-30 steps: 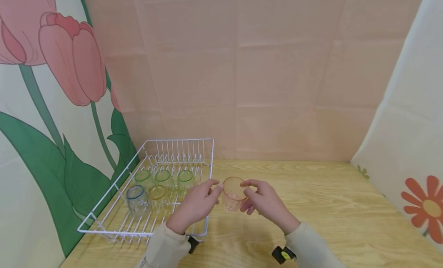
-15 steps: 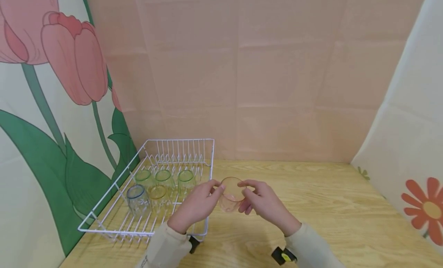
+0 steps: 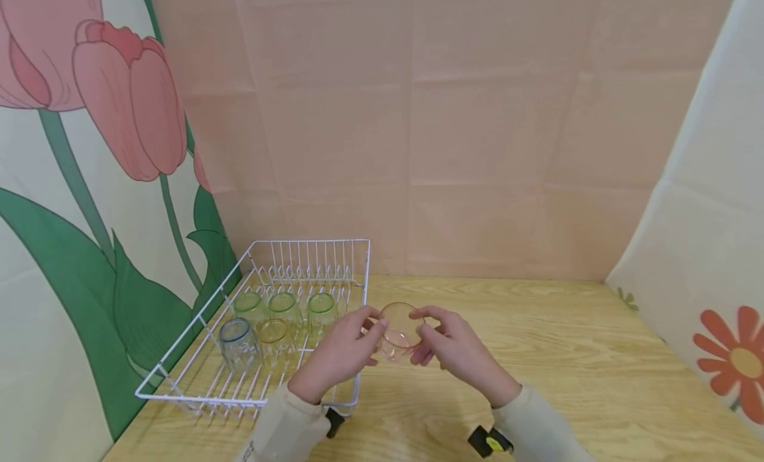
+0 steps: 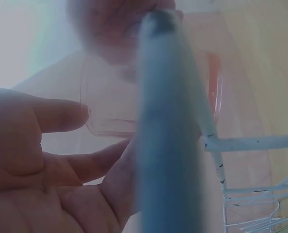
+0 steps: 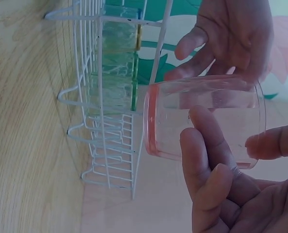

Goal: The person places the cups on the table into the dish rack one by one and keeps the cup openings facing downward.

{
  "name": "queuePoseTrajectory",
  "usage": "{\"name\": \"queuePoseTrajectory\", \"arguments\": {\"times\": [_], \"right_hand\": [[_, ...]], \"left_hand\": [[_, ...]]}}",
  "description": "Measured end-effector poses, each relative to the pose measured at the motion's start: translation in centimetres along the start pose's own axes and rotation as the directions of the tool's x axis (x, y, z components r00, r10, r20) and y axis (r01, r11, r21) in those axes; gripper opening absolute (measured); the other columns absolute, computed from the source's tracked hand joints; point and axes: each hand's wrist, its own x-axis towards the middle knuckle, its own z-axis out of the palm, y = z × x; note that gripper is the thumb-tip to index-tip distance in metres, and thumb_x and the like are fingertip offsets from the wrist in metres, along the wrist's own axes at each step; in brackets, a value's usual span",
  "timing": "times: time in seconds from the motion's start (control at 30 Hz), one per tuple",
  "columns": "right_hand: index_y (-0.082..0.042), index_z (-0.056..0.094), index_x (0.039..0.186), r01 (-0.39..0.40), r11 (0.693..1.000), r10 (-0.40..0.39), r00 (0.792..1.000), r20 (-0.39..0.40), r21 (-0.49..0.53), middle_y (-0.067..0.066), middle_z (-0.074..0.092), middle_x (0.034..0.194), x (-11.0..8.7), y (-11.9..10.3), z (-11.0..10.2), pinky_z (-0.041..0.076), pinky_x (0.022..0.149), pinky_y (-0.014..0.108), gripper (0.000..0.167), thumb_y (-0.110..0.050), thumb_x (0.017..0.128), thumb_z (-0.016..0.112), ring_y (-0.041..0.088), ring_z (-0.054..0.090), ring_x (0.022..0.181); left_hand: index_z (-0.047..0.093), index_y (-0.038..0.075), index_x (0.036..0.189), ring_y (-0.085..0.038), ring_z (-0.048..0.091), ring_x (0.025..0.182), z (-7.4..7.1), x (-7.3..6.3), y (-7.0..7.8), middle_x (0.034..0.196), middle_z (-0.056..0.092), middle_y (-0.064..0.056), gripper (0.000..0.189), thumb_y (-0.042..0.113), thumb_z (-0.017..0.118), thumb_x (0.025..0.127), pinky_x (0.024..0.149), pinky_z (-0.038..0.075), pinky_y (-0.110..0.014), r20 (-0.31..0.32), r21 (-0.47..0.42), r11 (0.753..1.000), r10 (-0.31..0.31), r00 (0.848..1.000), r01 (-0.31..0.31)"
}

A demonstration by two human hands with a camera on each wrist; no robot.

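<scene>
A clear glass with a pink tint [image 3: 395,350] is held between the two hands, above the table just right of the rack. The left hand [image 3: 341,346] pinches the left side of its upper rim with thumb and fingers. On the opposite side the right hand [image 3: 458,347] pinches the rim too, its other fingers lying along the wall. In the right wrist view a thick pink band circles the glass [image 5: 152,119] at the end toward the table. The left wrist view shows the thumb at the rim of the glass [image 4: 110,109], part of it hidden behind a blurred rack wire.
A white wire dish rack [image 3: 205,404] stands at the left. Inside are several glasses: green ones [image 3: 321,311], a blue-ringed one [image 3: 237,346] and a yellow-ringed one [image 3: 274,336]. The wooden table [image 3: 537,356] extends right, with a pink cloth [image 3: 477,150] hanging behind.
The left hand has come to the rim and now pinches it along with the right hand. The glass has shifted slightly left and its tilt has changed.
</scene>
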Motion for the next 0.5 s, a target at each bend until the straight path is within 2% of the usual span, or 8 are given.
{"name": "queuePoseTrajectory", "arguments": {"times": [0.1,0.33,0.5], "right_hand": [[-0.004,0.056,0.134,-0.002,0.999,0.002,1.000,0.003,0.039,0.007,0.072,0.071,0.05,0.01,-0.13,0.042,0.046,0.028,0.035,-0.021,0.104,0.045,0.030,0.070,0.070],[-0.001,0.052,0.134,-0.006,0.986,0.004,1.000,0.013,0.167,0.014,0.073,0.076,0.15,0.03,-0.42,0.041,0.045,0.029,0.050,-0.041,0.108,0.037,0.030,0.069,0.068],[0.000,0.051,0.134,-0.013,0.980,0.009,1.000,0.020,0.197,0.016,0.073,0.075,0.25,0.17,-0.54,0.041,0.046,0.028,0.055,-0.045,0.109,0.032,0.030,0.069,0.067]], "left_hand": [[0.056,-0.002,0.129,-0.027,0.066,0.086,-0.02,-0.01,-0.05,0.115,0.061,-0.019,0.038,0.028,0.047,0.106,0.065,0.060,-0.031,-0.002,0.002,1.000,0.011,1.000,-0.011],[0.055,0.001,0.132,-0.018,0.067,0.082,-0.08,-0.03,-0.25,0.122,0.062,-0.019,0.041,0.032,0.051,0.105,0.065,0.058,-0.029,-0.017,0.025,0.998,0.058,0.998,-0.058],[0.059,0.006,0.128,-0.020,0.068,0.091,-0.15,-0.14,-0.24,0.121,0.064,-0.015,0.034,0.027,0.058,0.100,0.068,0.056,-0.032,-0.037,0.088,0.992,0.097,0.995,-0.093]]}}
